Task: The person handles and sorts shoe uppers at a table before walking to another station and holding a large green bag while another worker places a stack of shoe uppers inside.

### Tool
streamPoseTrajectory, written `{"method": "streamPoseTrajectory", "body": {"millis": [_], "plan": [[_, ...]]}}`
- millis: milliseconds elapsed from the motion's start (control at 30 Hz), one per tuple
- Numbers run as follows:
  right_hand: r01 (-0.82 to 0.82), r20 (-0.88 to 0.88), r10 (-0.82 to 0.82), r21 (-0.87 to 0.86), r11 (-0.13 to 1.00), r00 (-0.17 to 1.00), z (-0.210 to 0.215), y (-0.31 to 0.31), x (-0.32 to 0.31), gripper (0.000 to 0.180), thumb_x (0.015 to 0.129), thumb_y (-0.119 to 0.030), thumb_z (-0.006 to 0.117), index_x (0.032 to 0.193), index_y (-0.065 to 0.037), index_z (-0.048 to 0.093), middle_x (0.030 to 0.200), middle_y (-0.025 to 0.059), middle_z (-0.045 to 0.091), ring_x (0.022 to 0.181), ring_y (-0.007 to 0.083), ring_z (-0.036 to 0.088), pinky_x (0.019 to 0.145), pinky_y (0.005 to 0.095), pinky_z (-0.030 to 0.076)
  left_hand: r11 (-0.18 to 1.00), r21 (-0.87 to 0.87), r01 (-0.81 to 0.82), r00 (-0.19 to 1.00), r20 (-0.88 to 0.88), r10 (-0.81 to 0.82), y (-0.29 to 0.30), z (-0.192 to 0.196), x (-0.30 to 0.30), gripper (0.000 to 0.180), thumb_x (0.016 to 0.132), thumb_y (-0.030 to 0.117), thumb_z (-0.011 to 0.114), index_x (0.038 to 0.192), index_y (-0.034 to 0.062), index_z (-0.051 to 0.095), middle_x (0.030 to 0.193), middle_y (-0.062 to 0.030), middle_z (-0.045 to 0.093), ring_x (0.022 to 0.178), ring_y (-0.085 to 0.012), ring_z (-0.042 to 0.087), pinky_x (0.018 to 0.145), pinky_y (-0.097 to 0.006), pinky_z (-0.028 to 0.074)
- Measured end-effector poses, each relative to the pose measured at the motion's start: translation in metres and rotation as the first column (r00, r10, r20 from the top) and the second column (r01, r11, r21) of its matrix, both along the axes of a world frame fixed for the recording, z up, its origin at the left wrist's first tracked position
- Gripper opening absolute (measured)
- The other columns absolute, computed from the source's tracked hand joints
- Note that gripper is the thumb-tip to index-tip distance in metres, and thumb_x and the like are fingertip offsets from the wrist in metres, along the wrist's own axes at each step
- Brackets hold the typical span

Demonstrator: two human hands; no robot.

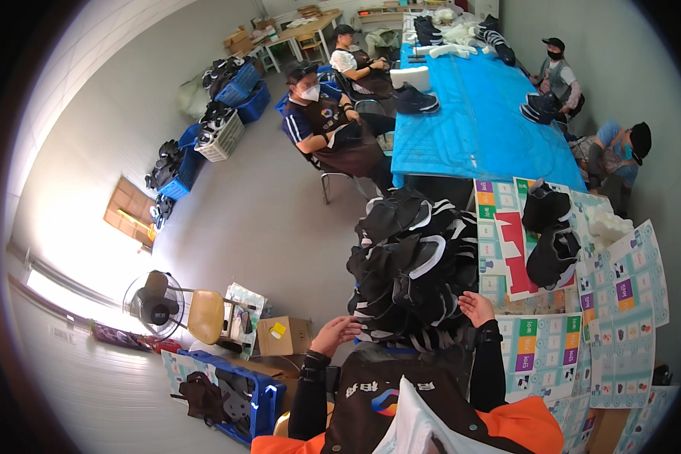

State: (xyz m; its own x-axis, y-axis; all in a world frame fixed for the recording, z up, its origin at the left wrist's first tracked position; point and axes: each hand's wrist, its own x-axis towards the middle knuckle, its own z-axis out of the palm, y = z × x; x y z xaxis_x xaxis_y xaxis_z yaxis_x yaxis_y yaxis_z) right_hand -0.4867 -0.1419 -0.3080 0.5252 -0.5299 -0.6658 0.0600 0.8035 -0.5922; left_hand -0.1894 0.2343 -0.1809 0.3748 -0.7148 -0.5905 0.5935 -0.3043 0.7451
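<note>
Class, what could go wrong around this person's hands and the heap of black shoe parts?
The heap of black shoe parts is piled loosely, so pieces might slide off if the left hand or right hand nudges it. The printed sheets overlap, so they might shift under the two dark shoe parts lying on them.

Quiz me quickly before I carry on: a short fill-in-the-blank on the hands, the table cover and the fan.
1. The left hand and right hand flank a heap of black shoe uppers; the ____ hand is higher in the picture.
2. The large table cover is coloured ____.
3. In the picture, the black fan is to the ____ of that heap.

Missing words: right; blue; left.
</note>
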Motion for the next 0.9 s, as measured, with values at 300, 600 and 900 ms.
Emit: {"method": "streamPoseTrajectory", "body": {"millis": [300, 600, 900], "plan": [[-0.208, -0.083, 0.217, 0.107, 0.972, 0.973, -0.051, 0.021, 0.028, 0.026, 0.095, -0.025, 0.061, 0.112, -0.006, 0.065, 0.099, 0.0095, 0.073, 0.09, 0.0243, 0.071, 0.078, 0.0345, 0.057, 0.995, 0.091, -0.04, 0.998, 0.059, 0.035, 0.031, -0.012, -0.01, 0.038, 0.106, 0.032, 0.05, 0.133, 0.0066, 0.058, 0.117, -0.0079, 0.069, 0.105, -0.0174, 0.067, 0.09, -0.029, 0.052], [-0.719, -0.146, 0.719, 0.067, 0.692, 0.679, 0.012, 0.137, 0.173, 0.045, 0.098, -0.02, 0.063, 0.14, -0.01, 0.053, 0.086, 0.0103, 0.069, 0.077, 0.0188, 0.067, 0.071, 0.0317, 0.054, 0.935, 0.104, -0.338, 0.94, -0.008, 0.341, 0.16, -0.059, -0.006, 0.035, 0.104, 0.03, 0.055, 0.129, 0.0055, 0.06, 0.109, -0.0073, 0.07, 0.095, -0.0151, 0.067, 0.084, -0.027, 0.053], [-0.41, 0.175, 0.56, -0.514, 0.754, 0.81, 0.216, 0.181, 0.476, 0.064, 0.099, -0.016, 0.055, 0.154, -0.002, 0.027, 0.08, 0.0072, 0.063, 0.071, 0.0152, 0.06, 0.066, 0.0274, 0.047, 0.866, 0.144, -0.479, 0.876, 0.009, 0.482, 0.281, -0.057, 0.063, 0.034, 0.106, 0.028, 0.052, 0.128, 0.004, 0.059, 0.116, -0.0115, 0.07, 0.099, -0.0178, 0.069, 0.084, -0.028, 0.053]]}}
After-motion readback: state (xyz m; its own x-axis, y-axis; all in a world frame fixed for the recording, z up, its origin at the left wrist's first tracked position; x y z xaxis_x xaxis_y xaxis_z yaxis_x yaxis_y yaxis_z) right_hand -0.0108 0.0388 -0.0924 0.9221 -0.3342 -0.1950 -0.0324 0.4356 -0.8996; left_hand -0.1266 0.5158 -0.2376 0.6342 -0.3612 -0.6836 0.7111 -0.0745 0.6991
